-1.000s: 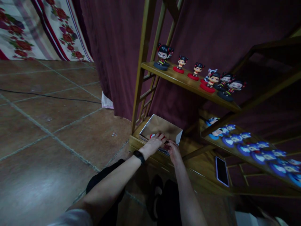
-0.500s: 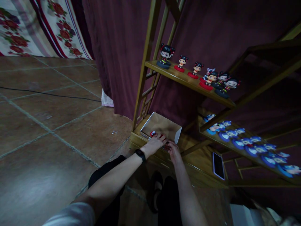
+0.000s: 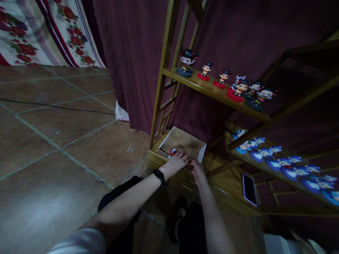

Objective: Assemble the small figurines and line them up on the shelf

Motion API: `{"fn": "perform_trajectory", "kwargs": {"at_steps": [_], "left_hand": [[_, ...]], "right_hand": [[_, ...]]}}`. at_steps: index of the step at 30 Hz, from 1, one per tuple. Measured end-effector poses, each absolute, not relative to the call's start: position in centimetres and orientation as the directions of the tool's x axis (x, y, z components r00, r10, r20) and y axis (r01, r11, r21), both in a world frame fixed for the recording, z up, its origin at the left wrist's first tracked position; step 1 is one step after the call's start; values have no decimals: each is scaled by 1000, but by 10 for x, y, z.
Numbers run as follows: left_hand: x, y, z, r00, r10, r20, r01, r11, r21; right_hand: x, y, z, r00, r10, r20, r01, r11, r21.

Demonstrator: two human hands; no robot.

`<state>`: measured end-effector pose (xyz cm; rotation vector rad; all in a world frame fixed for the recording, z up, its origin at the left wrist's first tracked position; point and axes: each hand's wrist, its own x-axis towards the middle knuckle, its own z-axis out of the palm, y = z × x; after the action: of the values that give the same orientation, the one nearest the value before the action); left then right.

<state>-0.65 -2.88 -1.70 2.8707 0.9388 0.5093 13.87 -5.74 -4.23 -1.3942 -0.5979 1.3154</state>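
Observation:
An open cardboard box (image 3: 185, 141) sits on the lowest wooden shelf (image 3: 227, 187). My left hand (image 3: 177, 163), with a black band on its wrist, reaches over the box's near edge, fingers curled on a small red and white figure (image 3: 173, 152) inside. My right hand (image 3: 197, 169) rests at the box's near rim beside it, fingers bent down; what they hold is hidden.
Several black-haired figurines (image 3: 225, 79) stand on the upper shelf. Blue figures (image 3: 278, 160) line the middle shelf. A phone (image 3: 249, 188) lies on the lowest shelf. Dark red curtain (image 3: 132, 53) hangs behind; tiled floor (image 3: 53, 141) with a black cable spreads left.
Both hands stay at the box's near edge. The view has shifted slightly; the hands barely moved.

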Motion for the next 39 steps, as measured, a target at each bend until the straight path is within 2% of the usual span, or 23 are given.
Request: {"fn": "perform_trajectory", "kwargs": {"at_steps": [3, 6, 8, 10, 12, 13, 14, 15, 17, 19, 21, 27, 39], "left_hand": [[-7, -27, -12, 746, 601, 287, 565, -800, 204], [-7, -23, -10, 712, 636, 299, 564, -771, 297], [-7, -17, -11, 633, 711, 305, 569, -696, 438], [-6, -9, -15, 489, 826, 282, 526, -537, 660], [-4, 0, -20, 317, 929, 192, 337, -299, 893], [-3, 4, -22, 244, 963, 111, 177, -157, 972], [-2, 8, -24, 197, 980, 11, -7, -10, 1000], [-2, 11, -25, 186, 978, -93, -189, 129, 973], [-4, 15, -26, 254, 931, -263, -447, 354, 822], [-7, 16, -26, 363, 865, -345, -543, 498, 676], [-10, 17, -24, 427, 820, -381, -572, 572, 589], [-9, 18, -16, 497, 783, -374, -592, 621, 513], [6, 12, -19, 466, 814, -346, -593, 578, 561]], "right_hand": [[140, -55, -43, 286, 885, -368, -304, -281, -910], [141, -55, -40, 320, 876, -360, -306, -264, -915], [141, -56, -37, 326, 877, -353, -321, -248, -914], [142, -56, -32, 308, 886, -348, -350, -235, -907], [142, -54, -26, 285, 893, -347, -376, -229, -898], [143, -52, -23, 282, 894, -348, -385, -227, -895], [144, -50, -19, 282, 895, -347, -394, -222, -892], [144, -48, -16, 287, 895, -342, -401, -211, -891], [145, -44, -11, 301, 899, -317, -410, -178, -895], [144, -41, -9, 315, 906, -283, -401, -143, -905], [142, -40, -9, 331, 904, -269, -379, -133, -916], [139, -35, -13, 305, 932, -195, -320, -92, -943], [139, -22, -13, 333, 939, -83, -151, -34, -988]]}}
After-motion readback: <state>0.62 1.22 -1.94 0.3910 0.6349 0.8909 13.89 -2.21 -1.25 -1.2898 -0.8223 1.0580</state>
